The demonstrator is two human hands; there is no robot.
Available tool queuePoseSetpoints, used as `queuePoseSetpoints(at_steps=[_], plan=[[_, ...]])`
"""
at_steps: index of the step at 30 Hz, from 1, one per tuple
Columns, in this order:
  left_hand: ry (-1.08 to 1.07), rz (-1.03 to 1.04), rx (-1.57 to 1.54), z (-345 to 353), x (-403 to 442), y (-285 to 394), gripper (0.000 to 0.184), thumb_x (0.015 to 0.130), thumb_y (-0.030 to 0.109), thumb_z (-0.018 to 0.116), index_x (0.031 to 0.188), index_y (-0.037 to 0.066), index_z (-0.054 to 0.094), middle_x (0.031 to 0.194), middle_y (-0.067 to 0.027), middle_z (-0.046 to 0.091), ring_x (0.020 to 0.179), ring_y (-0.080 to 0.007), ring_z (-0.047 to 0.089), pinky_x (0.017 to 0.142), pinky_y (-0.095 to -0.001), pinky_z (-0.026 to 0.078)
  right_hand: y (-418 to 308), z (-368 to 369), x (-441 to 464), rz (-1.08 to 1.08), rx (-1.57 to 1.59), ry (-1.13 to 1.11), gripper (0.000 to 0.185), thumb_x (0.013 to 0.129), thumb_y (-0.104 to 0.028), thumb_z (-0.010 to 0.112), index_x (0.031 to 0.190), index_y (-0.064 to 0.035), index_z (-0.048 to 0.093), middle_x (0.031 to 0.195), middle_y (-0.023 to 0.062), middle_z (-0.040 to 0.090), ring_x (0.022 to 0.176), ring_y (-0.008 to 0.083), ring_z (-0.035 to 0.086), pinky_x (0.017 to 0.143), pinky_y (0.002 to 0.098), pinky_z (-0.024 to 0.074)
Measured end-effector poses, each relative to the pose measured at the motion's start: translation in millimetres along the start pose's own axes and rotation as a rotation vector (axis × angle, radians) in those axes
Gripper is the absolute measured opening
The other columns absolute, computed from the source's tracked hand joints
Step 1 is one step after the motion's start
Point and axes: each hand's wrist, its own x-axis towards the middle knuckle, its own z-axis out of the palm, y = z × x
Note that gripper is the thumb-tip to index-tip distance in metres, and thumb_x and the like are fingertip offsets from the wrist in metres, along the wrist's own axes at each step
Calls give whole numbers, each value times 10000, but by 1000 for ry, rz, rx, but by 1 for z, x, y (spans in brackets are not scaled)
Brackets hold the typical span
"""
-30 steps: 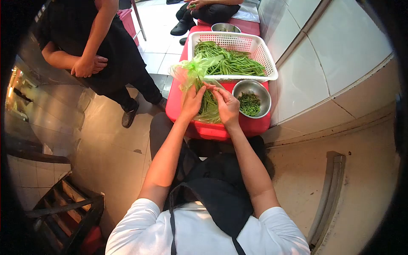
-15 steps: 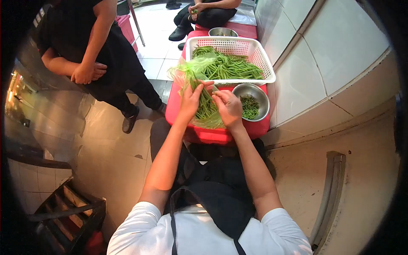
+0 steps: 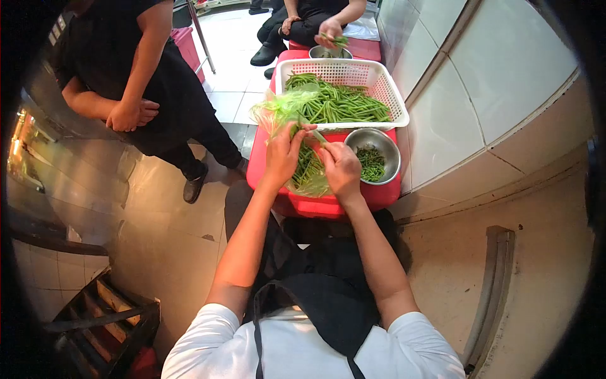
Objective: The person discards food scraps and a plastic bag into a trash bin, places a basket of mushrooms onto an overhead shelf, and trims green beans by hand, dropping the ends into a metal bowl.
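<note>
My left hand (image 3: pixel 282 153) is closed on green beans (image 3: pixel 302 129), mostly hidden by the fingers. In my right hand (image 3: pixel 343 168) is a small knife (image 3: pixel 319 136), its blade pointing at the beans; the grip covers its handle. Beneath both hands lies an open, thin green plastic bag (image 3: pixel 314 186) with more beans in it. Close by my right hand, a steel bowl (image 3: pixel 392 150) contains short bean ends (image 3: pixel 371 163). Beyond my hands, a white perforated basket (image 3: pixel 399 107) carries a heap of long green beans (image 3: pixel 344 104).
Everything rests on a red stool-like surface (image 3: pixel 255 165). A tiled wall (image 3: pixel 473 95) runs along the right. At left stands a person with clasped hands (image 3: pixel 132 115). Past the basket, a seated person's hand (image 3: pixel 329 31) holds beans over another bowl (image 3: pixel 331 52).
My right hand has turned slightly, and more of the knife blade shows by the left fingers. The seated person's hand has moved right, over the far bowl.
</note>
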Motion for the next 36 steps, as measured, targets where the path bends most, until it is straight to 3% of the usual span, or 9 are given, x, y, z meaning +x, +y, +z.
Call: queuePoseSetpoints(at_steps=[4,8,11,16,23,27,31,32,36], plan=[[82,17,-396,2,11,-7,139,1063,133,441,1108,44,538,1203,-208,671,1118,-275,656,921,-358,532,-12,-19,17,-55,45,47,129,841,-98,713,950,-31,701,899,125,678,851,324,650,756,416,519],[65,-324,-1050,-3,16,-2,126,1066,194,452,1121,116,534,1227,-231,649,1144,-310,647,856,-368,564,-21,-28,25,19,84,6,136,831,-108,728,944,-36,709,868,119,696,802,309,665,725,400,525],[21,-353,-954,-3,12,-10,122,1062,203,465,1136,127,525,1232,-234,647,1120,-304,660,802,-348,567,-22,-24,27,91,169,-13,153,823,-121,739,951,-40,714,841,118,707,764,293,678,699,386,528],[119,-427,-746,21,3,-39,137,1038,175,515,1112,105,606,984,-10,621,863,-133,607,762,-293,519,-21,5,52,54,242,-66,158,808,-132,744,909,-12,725,825,152,702,752,307,685,696,378,529],[320,-472,-729,40,-11,-46,217,1032,153,518,1199,38,595,1101,-33,632,1024,-126,589,911,-286,467,3,39,60,-37,142,-163,176,786,-105,754,911,18,733,824,160,714,697,247,701,648,338,544],[258,-585,-825,39,-17,-53,226,1039,174,509,1196,31,587,1052,-42,663,855,-143,654,758,-291,540,9,34,51,-24,150,-195,142,810,-88,739,891,28,726,788,147,713,641,197,686,607,314,537],[275,-636,-957,39,-17,-41,203,1046,203,506,1155,41,560,958,-46,653,766,-175,653,694,-321,562,7,24,37,568,722,-261,171,801,-126,699,906,7,716,850,171,722,779,258,717,715,378,553],[294,-640,-965,39,-18,-48,189,1045,208,512,1146,52,551,940,-46,642,781,-178,649,707,-329,562,21,23,31,408,281,-249,183,820,-65,655,978,16,696,888,172,730,837,234,732,741,368,565],[312,-553,-1108,36,-17,-58,164,1052,221,501,1103,67,521,862,-41,588,751,-174,609,692,-326,547,37,23,3,211,268,-451,255,824,-87,647,1071,-41,694,928,199,718,931,336,705,813,421,545]])
